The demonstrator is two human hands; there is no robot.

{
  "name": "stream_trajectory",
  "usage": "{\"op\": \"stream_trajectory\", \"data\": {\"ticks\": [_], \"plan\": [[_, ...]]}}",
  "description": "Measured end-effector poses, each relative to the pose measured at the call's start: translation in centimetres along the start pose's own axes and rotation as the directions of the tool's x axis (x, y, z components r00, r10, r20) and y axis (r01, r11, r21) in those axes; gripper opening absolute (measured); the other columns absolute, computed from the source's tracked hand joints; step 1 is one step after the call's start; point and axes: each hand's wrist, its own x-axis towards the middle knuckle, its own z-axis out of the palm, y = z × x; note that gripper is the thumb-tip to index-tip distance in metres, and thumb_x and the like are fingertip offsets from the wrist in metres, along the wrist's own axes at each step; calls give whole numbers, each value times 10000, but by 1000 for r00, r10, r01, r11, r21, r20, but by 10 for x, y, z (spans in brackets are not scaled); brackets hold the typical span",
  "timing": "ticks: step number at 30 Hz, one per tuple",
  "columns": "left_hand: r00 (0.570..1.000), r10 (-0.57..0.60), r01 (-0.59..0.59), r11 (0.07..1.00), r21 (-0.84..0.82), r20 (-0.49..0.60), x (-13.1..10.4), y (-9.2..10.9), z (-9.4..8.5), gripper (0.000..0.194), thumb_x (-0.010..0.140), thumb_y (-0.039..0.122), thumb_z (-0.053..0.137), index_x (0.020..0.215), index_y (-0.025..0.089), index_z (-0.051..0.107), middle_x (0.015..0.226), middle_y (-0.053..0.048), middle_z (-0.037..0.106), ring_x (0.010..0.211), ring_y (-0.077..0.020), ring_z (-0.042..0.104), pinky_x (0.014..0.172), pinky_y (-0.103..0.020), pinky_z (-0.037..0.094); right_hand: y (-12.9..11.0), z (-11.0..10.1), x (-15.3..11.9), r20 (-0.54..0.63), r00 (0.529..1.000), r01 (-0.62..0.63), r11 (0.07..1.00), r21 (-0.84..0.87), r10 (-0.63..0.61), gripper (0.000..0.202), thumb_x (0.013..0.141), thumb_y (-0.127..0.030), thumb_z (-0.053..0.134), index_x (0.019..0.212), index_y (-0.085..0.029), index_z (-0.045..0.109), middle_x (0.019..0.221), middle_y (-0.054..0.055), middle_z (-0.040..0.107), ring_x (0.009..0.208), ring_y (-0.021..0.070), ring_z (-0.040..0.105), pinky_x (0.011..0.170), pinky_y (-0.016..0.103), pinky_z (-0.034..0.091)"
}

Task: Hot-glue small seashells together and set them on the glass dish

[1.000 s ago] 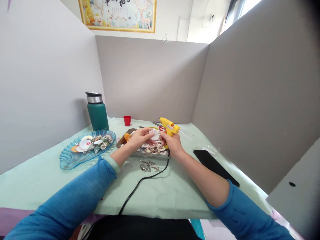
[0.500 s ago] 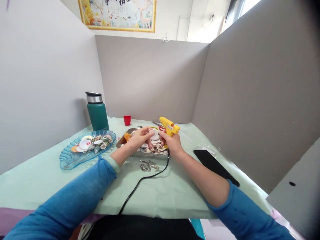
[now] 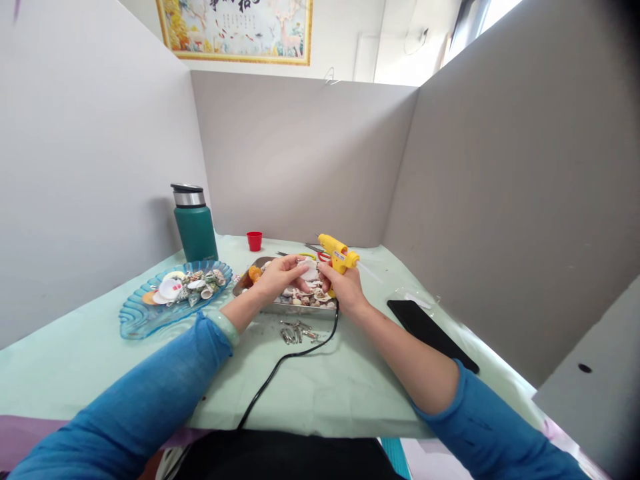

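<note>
Head view shows both hands meeting over the metal tray (image 3: 280, 306), which serves here as the landmark. The left hand (image 3: 278, 275) hovers above the tray's middle, its fingers (image 3: 295, 265) curled together and pinched on a white shell (image 3: 310, 270). The right hand (image 3: 345, 285) sits at the tray's right end, its fingers wrapped tight round the grip of the yellow glue gun (image 3: 339, 253), whose nozzle points left toward the shell; whether the tip touches the shell is too small to tell.

As a judgement, doing this gluing well calls for a steady shell held by its edges, clear of the hot tip, a small bead squeezed slowly onto the spot meant to bond, and the gun drawn off cleanly so no strings fall into the loose shells below.

The gun's black cord (image 3: 280, 365) runs from the tray's right end back across the worktop (image 3: 75, 360) toward the person. Just in front of the tray lie small metal clips (image 3: 296, 331). Left of the tray stands a blue glass dish (image 3: 135, 320) heaped with shells, and behind that a green flask (image 3: 194, 225). Beyond the tray sits a red cup (image 3: 255, 241); to its right, a black phone (image 3: 430, 327).
</note>
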Motion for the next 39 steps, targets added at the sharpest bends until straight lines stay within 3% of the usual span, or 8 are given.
{"op": "stream_trajectory", "data": {"ticks": [39], "plan": [[1000, 14, -14, 1000, 14, 0, 0, 0, -1, 412, 725, 476, 684, 979, 159, 612, 778, -5, 653, 509, -116, 632, 534, -229, 487, 5, -1, 1, -8, 1000, 18, 999, -45, -18, 222, 686, -348, 674, 604, -179, 556, 471, -47, 530, 392, 83, 458, 449, 228, 381]]}}
